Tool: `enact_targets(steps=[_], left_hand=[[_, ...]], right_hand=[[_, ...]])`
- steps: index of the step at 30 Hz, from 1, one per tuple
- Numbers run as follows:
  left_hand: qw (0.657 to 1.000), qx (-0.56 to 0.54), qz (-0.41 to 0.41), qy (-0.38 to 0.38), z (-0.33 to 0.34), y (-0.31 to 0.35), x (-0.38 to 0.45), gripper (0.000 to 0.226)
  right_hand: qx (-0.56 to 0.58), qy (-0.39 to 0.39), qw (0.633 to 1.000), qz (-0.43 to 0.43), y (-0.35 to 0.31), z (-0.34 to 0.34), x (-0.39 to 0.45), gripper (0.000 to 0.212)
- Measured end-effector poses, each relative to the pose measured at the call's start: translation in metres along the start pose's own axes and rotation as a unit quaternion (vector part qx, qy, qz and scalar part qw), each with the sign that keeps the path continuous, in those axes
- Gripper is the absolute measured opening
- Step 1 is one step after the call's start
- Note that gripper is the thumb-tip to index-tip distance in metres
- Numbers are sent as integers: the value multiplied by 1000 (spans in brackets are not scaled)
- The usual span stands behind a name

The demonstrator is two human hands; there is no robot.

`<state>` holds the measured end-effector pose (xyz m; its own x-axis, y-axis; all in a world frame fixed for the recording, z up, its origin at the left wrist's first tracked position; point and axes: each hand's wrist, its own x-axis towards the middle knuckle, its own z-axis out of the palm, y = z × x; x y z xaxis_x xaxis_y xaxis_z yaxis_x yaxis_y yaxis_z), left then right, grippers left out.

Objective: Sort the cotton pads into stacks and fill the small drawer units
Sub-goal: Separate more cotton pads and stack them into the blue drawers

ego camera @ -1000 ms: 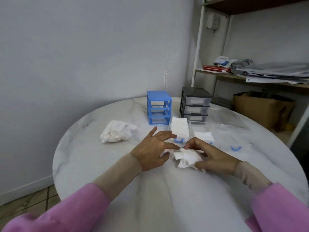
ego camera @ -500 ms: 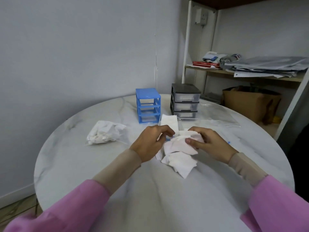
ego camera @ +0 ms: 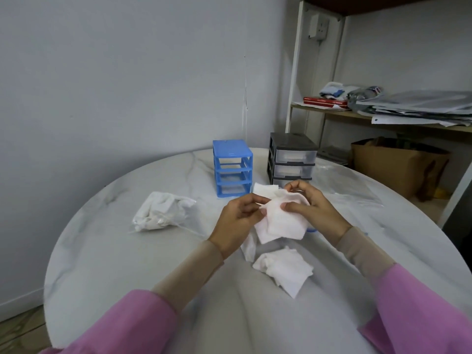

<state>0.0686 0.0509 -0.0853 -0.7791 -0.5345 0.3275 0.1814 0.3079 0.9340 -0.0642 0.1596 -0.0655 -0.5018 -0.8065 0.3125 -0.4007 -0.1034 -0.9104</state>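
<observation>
white cotton pads [ego camera: 281,223], blue drawer unit [ego camera: 232,171], black drawer unit [ego camera: 292,158], grey-veined marble table [ego camera: 127,264], pink sleeves [ego camera: 132,325]

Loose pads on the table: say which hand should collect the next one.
Probably the left hand: the right hand pinches the held pads more firmly, and the loose pads lie below both hands.

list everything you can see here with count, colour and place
held cotton pads: a few, white, lifted above the table centre
loose cotton pads: small pile, white, on the table under the hands
bag of pads: one, clear with white contents, table left
blue drawer unit: one, far centre, slots open
black drawer unit: one, clear drawers, right of the blue one
table: one, round, white marble
cardboard box: one, brown, under the shelf
left hand: fingers pinch the held pads
right hand: grips the same pads
</observation>
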Motion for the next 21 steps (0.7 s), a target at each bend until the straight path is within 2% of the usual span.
enact_targets(steps=[6, 13, 17, 21], left_hand=[[994, -72, -43, 73, -3, -3, 0, 18], [990, -48, -49, 121, -2, -8, 0, 19], [987, -57, -55, 142, -2, -5, -1, 19], [983, -97, -66, 143, -1, 0, -2, 21]], right_hand=[[52, 13, 999, -5, 10, 7, 3, 9], [96, 41, 994, 37, 12, 6, 2, 8], [12, -13, 999, 37, 15, 3, 2, 25], [-43, -36, 998, 13, 16, 1, -1, 7]])
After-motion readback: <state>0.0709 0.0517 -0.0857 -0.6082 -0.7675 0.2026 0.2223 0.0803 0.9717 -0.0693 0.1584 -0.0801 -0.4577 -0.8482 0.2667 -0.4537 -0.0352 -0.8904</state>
